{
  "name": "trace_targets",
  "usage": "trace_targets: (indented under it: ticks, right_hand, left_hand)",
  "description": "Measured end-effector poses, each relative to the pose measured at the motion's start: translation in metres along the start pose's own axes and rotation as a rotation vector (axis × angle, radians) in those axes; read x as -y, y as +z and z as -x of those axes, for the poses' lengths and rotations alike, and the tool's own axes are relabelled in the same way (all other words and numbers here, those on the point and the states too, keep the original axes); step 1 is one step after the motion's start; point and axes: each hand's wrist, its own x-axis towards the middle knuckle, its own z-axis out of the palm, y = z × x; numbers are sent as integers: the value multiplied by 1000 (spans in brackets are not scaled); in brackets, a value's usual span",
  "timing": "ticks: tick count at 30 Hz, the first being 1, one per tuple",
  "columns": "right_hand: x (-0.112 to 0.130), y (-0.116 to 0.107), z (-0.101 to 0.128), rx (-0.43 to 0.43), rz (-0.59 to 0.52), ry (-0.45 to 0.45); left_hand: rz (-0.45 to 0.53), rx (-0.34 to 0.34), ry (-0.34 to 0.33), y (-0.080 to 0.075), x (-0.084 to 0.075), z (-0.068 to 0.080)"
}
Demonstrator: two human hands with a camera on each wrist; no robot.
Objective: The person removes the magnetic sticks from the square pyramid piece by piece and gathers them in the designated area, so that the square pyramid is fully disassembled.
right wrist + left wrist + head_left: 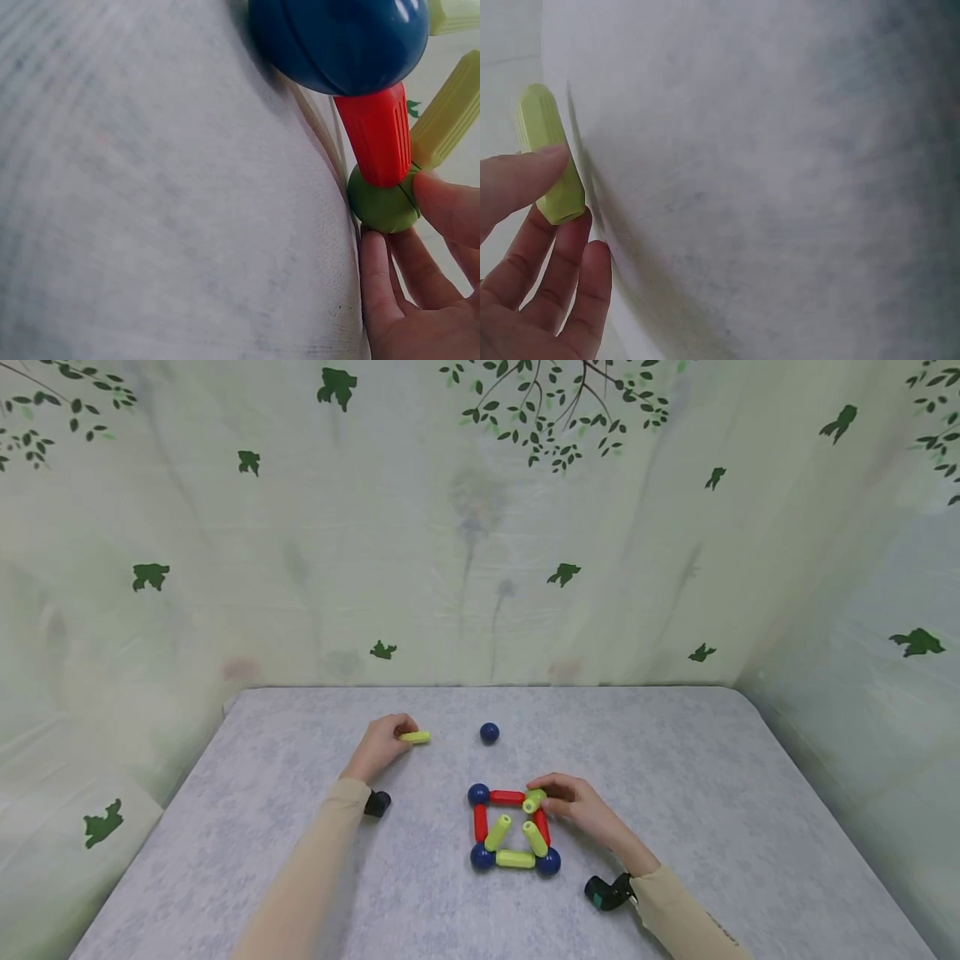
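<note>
your left hand [381, 745] pinches a yellow-green rod [415, 737], lying flat up-left of the square frame [512, 828]. your right hand [576, 802] grips the green ball [536, 797] at that frame's far right corner.

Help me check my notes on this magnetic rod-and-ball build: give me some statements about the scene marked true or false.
1. The left hand pinches a yellow-green rod. True.
2. The right hand holds a loose blue ball. False: its fingers are on the green ball at the square frame corner.
3. A lone blue ball lies apart from the frame. True.
4. The frame's rods are all red. False: red and yellow-green.
</note>
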Motion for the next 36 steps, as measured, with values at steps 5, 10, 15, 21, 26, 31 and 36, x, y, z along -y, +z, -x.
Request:
trace_targets:
  ticks: [5, 10, 15, 21, 26, 31, 36]
  right_hand:
    - [0, 1, -1, 4, -6, 6]
    - [0, 1, 0, 5, -7, 2]
    - [-1, 1, 0, 7, -8, -4]
    - [-2, 1, -1, 7, -22, -3]
    - [-2, 1, -1, 7, -22, -3]
    - [-2, 0, -1, 4, -27, 0]
    - [-3, 0, -1, 6, -26, -4]
  left_hand:
    - [-7, 0, -4, -2, 2, 0]
    - [28, -27, 73, -1, -12, 12]
    - [177, 79, 210, 11, -44, 38]
    - [283, 385, 273, 42, -85, 82]
    - [188, 420, 233, 64, -107, 106]
    - [55, 329, 288, 72, -116, 117]
    - [63, 274, 322, 72, -116, 122]
